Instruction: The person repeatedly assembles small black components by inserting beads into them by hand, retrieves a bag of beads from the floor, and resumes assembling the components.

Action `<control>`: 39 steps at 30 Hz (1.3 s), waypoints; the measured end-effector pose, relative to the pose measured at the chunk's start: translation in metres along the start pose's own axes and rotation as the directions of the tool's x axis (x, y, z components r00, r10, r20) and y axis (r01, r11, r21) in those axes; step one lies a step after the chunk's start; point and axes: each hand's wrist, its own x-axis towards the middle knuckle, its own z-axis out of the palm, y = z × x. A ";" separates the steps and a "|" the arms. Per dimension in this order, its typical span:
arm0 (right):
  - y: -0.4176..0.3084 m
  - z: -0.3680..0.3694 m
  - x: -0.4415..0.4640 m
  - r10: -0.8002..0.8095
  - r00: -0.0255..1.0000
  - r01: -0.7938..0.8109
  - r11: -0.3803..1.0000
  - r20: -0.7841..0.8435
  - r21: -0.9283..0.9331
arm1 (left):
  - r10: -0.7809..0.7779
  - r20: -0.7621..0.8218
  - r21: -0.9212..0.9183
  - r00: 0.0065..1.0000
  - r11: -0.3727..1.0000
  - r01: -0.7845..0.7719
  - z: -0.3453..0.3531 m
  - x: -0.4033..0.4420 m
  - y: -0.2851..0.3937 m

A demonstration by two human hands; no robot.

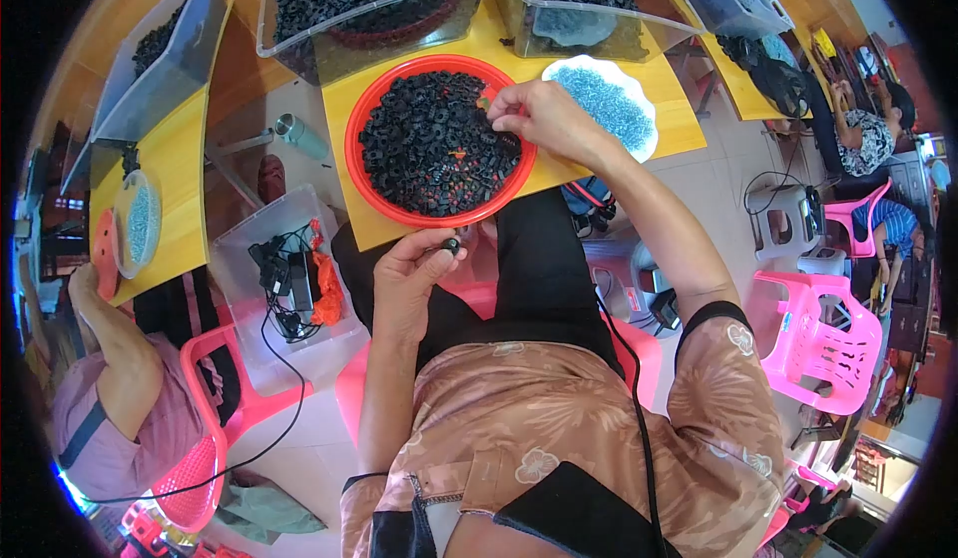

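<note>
A red basket (351, 149) full of small black parts (419, 144) stands on the yellow table (679, 119). My left hand (414, 274) is below the basket, near the table's front edge, its fingers closed on a small dark round part (452, 246). Over the basket's right side is my right hand (544, 117), fingertips pinched together at the black parts; what they hold, if anything, is too small to name. Right of the basket, a white scalloped plate (647, 109) holds many small light-blue pieces (604, 104), partly behind my right wrist.
Clear bins (399, 34) (609, 34) of black parts stand behind the basket. A plastic box (249, 333) with cables is at lower left. A co-worker (120, 398) sits far left by another yellow table (180, 189). Pink chairs (818, 338) stand right.
</note>
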 end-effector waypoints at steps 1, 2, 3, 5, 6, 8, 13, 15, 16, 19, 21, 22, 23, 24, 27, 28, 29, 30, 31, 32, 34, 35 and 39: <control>0.001 0.003 0.003 -0.013 1.000 0.013 0.999 0.006 -0.045 | -0.003 -0.005 -0.005 1.000 1.000 0.003 0.000 0.000 0.000; 0.004 0.007 0.005 -0.053 0.998 0.054 0.995 0.017 -0.090 | -0.008 -0.011 -0.009 1.000 1.000 0.008 0.000 0.000 0.000; 0.008 0.012 0.008 -0.092 0.995 0.095 0.987 0.029 -0.133 | -0.012 -0.017 -0.013 1.000 1.000 0.011 0.000 0.001 0.001; 0.018 0.019 0.013 -0.126 0.991 0.131 0.981 0.041 -0.143 | -0.028 -0.016 -0.022 0.999 0.999 0.027 -0.002 0.002 0.000; 0.021 0.020 0.015 -0.121 0.992 0.125 0.986 0.040 -0.111 | -0.036 -0.016 -0.027 0.999 0.999 0.035 -0.003 0.002 0.001; 0.026 0.020 0.017 -0.097 0.995 0.097 0.995 0.024 -0.026 | -0.037 -0.022 -0.030 0.999 0.999 0.037 -0.003 0.003 0.002; -0.013 0.004 -0.001 0.182 0.974 -0.225 0.834 0.132 0.503 | -0.014 -0.041 -0.024 0.999 1.000 0.013 0.002 0.006 0.006; -0.018 0.008 -0.011 0.119 0.987 -0.159 0.753 0.106 0.639 | -0.003 -0.032 -0.024 0.999 1.000 0.003 0.005 0.009 0.008; -0.021 0.010 -0.017 0.092 0.992 -0.126 0.703 0.086 0.699 | -0.010 -0.033 -0.022 0.999 1.000 0.009 0.004 0.010 0.007; -0.038 0.019 -0.042 0.034 0.986 -0.138 0.701 0.161 0.699 | -0.009 -0.027 -0.009 1.000 1.000 0.009 0.004 0.014 0.006; -0.052 0.024 -0.059 0.001 0.976 -0.158 0.696 0.219 0.700 | 0.016 -0.021 0.006 1.000 1.000 -0.016 0.007 0.014 0.007; -0.055 0.028 -0.064 0.010 0.965 -0.192 0.709 0.263 0.678 | 0.026 -0.021 0.027 0.999 0.999 -0.025 0.007 0.014 0.008; -0.060 0.030 -0.069 0.006 0.967 -0.184 0.713 0.256 0.676 | 0.036 -0.020 0.048 0.999 0.998 -0.035 0.008 0.013 0.008; -0.065 0.032 -0.071 0.001 0.969 -0.174 0.717 0.249 0.674 | 0.047 -0.018 0.069 0.999 0.997 -0.046 0.008 0.013 0.008; -0.065 0.038 -0.072 -0.234 0.971 0.175 0.839 0.051 0.515 | 0.142 -0.003 0.146 0.990 0.979 -0.140 0.010 0.011 0.006; -0.066 0.037 -0.071 -0.265 0.963 0.214 0.857 0.046 0.469 | 0.152 -0.005 0.147 0.988 0.978 -0.149 0.011 0.011 0.006; -0.069 0.035 -0.071 -0.295 0.954 0.251 0.872 0.043 0.421 | 0.161 -0.007 0.149 0.987 0.976 -0.158 0.012 0.010 0.007; -0.072 0.032 -0.070 -0.326 0.945 0.288 0.882 0.041 0.372 | 0.170 -0.010 0.150 0.985 0.975 -0.167 0.013 0.009 0.007; -0.076 0.030 -0.071 -0.271 0.959 0.216 0.888 0.081 0.407 | 0.175 -0.010 0.172 0.985 0.970 -0.171 0.012 0.008 0.007; -0.082 0.027 -0.072 -0.216 0.969 0.143 0.888 0.122 0.438 | 0.180 -0.009 0.194 0.984 0.965 -0.175 0.012 0.008 0.007; -0.087 0.023 -0.073 -0.170 0.969 0.069 0.882 0.180 0.466 | 0.184 -0.005 0.221 0.983 0.959 -0.178 0.011 0.007 0.008; -0.088 0.021 -0.072 -0.179 0.964 0.068 0.882 0.196 0.467 | 0.183 -0.004 0.225 0.983 0.958 -0.177 0.012 0.007 0.009; -0.083 0.024 -0.072 -0.221 0.955 0.101 0.870 0.199 0.482 | 0.164 0.006 0.242 0.986 0.957 -0.161 0.013 0.005 0.011</control>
